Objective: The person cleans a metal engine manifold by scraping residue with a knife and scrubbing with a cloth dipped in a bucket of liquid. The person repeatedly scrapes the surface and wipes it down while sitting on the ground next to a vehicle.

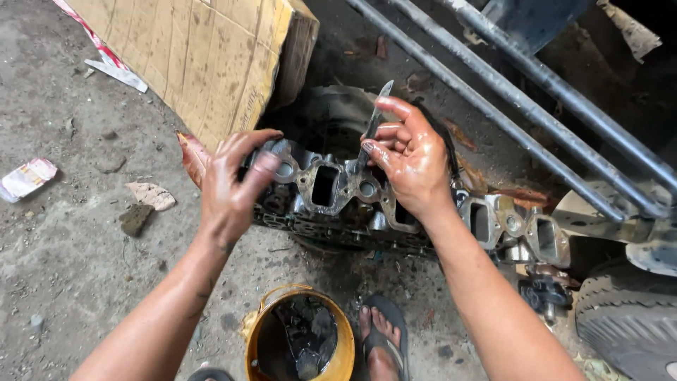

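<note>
Head view looking straight down, both forearms reach forward over a greasy metal engine part (423, 212) that lies across the dirt floor (63, 254). Left hand (233, 180) is curled over the part's left end, fingers wrapped on the top edge, so it's gripping it. Right hand (412, 159), shiny with oil, is closed around a thin flat blade (374, 123), whose tip sticks up and away while its lower end sits down by the part's flange next to a rectangular port. Yellow bucket (303, 339) with dark parts inside sits just below, beside a foot in a sandal (384, 339). Cardboard box (204, 56) top left, tire (627, 324) bottom right.
</note>
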